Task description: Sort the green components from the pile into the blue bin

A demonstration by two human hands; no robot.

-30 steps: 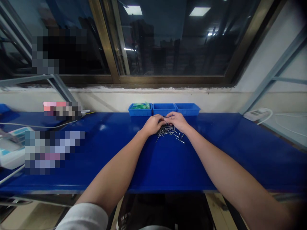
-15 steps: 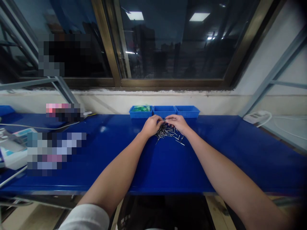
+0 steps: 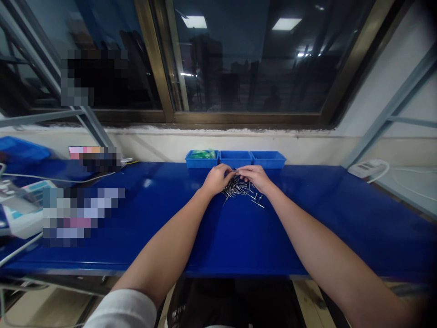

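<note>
Metal pins (image 3: 235, 188) lie heaped on the table (image 3: 225, 237) beneath both hands, seemingly for short reach. Left hand (image 3: 216, 179) and right hand (image 3: 256, 176) converge, fingers bent; whether either grips a pin cannot be told. Bins (image 3: 235, 160) stand behind, presumably leaving elbow room.

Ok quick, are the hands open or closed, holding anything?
Left hand: curled at the thin metal pieces; grip can't be told.
Right hand: fingers bent there; grip can't be told.

No text reads surely: the pale letters (image 3: 178, 311) on the dark cloth (image 3: 235, 303), well below the fingers (image 3: 247, 170), are blurred
</note>
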